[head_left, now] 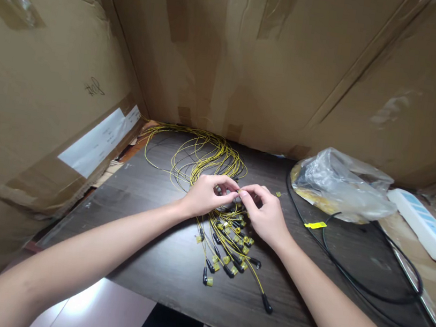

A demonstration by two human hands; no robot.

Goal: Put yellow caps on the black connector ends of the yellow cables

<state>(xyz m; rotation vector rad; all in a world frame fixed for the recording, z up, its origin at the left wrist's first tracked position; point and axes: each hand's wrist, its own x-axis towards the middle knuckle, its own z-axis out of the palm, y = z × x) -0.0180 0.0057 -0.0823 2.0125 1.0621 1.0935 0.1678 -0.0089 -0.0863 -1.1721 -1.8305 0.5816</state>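
Observation:
My left hand [212, 195] and my right hand [264, 213] meet at the fingertips above a bunch of thin yellow cables. Thumb and fingers of both are pinched together. A tiny yellowish piece [239, 192] shows where they meet; the fingers hide most of it. Below the hands, cable ends fan out with black angled connectors [228, 271], many beside small clear-yellow caps [226, 260]. One black connector [267, 303] lies apart toward the front edge. Behind my left hand, the long yellow cables [214, 149] run in loose loops to the back left.
Cardboard walls [225, 51] enclose the dark wooden table [141, 250] at the back and sides. To the right lie a clear plastic bag [345, 184], a black cable [362, 289] with a yellow tag [315, 225], and a white power strip [428, 225]. A loose yellow cap [278, 193] sits near my right hand.

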